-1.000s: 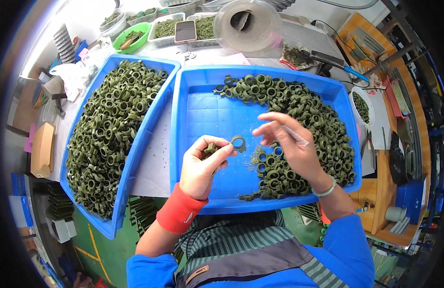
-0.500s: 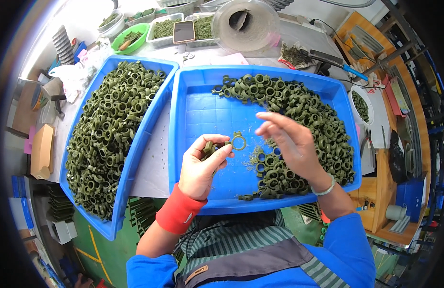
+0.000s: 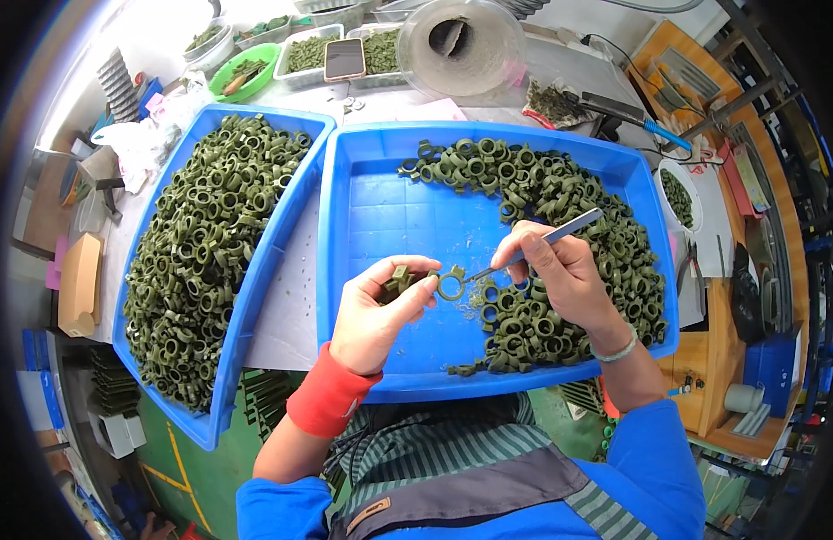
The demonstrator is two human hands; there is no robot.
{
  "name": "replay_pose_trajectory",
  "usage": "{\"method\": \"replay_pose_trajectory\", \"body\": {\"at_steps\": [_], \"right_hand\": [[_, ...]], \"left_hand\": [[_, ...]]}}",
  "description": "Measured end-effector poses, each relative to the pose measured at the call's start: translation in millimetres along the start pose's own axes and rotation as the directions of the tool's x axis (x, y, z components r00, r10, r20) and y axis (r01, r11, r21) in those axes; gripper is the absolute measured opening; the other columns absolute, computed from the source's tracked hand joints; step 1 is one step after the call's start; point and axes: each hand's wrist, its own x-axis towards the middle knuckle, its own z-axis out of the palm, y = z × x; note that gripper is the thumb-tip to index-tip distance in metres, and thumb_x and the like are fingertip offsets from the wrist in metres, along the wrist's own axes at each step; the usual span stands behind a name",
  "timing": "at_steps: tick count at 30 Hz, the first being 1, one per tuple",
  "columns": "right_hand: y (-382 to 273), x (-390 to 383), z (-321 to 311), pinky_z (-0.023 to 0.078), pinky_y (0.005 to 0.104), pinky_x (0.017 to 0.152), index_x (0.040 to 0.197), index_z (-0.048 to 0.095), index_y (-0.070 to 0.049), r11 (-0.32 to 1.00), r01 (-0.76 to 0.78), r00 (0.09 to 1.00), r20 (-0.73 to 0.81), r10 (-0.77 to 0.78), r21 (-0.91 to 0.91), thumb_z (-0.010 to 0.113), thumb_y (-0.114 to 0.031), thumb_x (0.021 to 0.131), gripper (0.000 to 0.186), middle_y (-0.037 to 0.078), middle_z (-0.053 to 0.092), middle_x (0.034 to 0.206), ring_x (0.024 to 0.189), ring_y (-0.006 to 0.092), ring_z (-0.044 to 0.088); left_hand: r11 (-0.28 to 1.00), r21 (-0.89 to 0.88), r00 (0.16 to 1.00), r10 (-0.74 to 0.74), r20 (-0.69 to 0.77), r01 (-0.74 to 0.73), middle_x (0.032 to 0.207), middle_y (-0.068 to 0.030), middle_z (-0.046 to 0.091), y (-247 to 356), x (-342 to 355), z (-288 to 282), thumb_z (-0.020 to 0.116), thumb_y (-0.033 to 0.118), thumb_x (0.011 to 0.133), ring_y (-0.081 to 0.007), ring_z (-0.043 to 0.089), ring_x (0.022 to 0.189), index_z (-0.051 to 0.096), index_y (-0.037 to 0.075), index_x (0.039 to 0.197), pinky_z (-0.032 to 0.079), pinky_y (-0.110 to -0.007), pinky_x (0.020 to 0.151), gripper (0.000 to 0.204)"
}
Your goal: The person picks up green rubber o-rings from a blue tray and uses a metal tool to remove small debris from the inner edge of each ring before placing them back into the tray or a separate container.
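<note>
My left hand (image 3: 373,317) is closed on several olive-green plastic rings, one ring (image 3: 450,295) standing out from its fingertips. My right hand (image 3: 562,279) grips a thin grey metal tool (image 3: 576,222) like a pen-shaped blade or tweezers, its tip at that ring. Both hands are over a blue tray (image 3: 380,225) with a heap of similar rings (image 3: 596,279) along its back and right side and loose shavings in the middle. A narrower-looking blue tray (image 3: 300,236) at the left is heaped with more rings (image 3: 205,252).
At the back are a phone (image 3: 344,59), tubs of small green pieces (image 3: 304,54), a green basin (image 3: 268,67) and a large round container (image 3: 461,63). A white bowl (image 3: 677,198) and a blue-handled tool (image 3: 664,133) lie at right. A cardboard box (image 3: 79,279) stands at left.
My right hand has lowered and now has the grey tool angled at the ring. My left hand stays nearly in place, the ring slightly lower and turned.
</note>
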Motion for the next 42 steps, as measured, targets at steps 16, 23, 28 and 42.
{"method": "replay_pose_trajectory", "body": {"at_steps": [16,23,28,42], "right_hand": [[-4,-2,12,0.055,0.0325,0.063,0.096,0.071,-0.002,0.738,0.445,0.888,0.140,-0.439,-0.508,0.082,-0.011,0.081,0.020,0.009,0.071,0.083,0.072,0.0229,0.069],[-2,-4,26,0.055,0.0293,0.058,0.098,0.073,-0.003,0.491,0.559,0.784,0.235,-0.574,-0.668,0.088,-0.025,0.071,0.037,0.006,0.072,0.081,0.069,0.0205,0.069],[2,-5,33,0.054,0.0295,0.058,0.103,0.072,-0.001,0.411,0.572,0.758,0.265,-0.597,-0.710,0.085,-0.024,0.076,0.038,0.006,0.071,0.079,0.068,0.0195,0.068],[5,0,22,0.056,0.0263,0.068,0.112,0.065,0.003,0.942,0.210,0.904,-0.315,-0.289,-0.262,0.058,-0.009,0.102,0.018,0.012,0.074,0.091,0.075,0.0118,0.068]], "left_hand": [[0.987,-0.118,0.983,0.087,-0.160,-0.106,0.090,-0.0053,0.069,-5,-1,12,0.068,0.005,0.094,-0.0090,0.064,0.077,0.066,0.000,0.113,0.047,-0.021,0.066,0.019],[0.981,-0.109,0.965,0.132,-0.225,-0.159,0.092,-0.0050,0.069,-8,1,22,0.069,0.004,0.094,-0.0096,0.066,0.080,0.066,0.000,0.112,0.050,-0.022,0.068,0.019],[0.974,-0.070,0.947,0.192,-0.258,-0.216,0.092,-0.0049,0.069,-12,3,26,0.070,0.003,0.093,-0.0103,0.068,0.082,0.065,0.000,0.110,0.052,-0.022,0.069,0.017],[0.981,-0.174,0.984,0.061,-0.165,-0.090,0.096,-0.0063,0.068,-16,2,25,0.068,0.003,0.094,-0.0110,0.067,0.087,0.064,0.003,0.111,0.045,-0.019,0.063,0.018]]}}
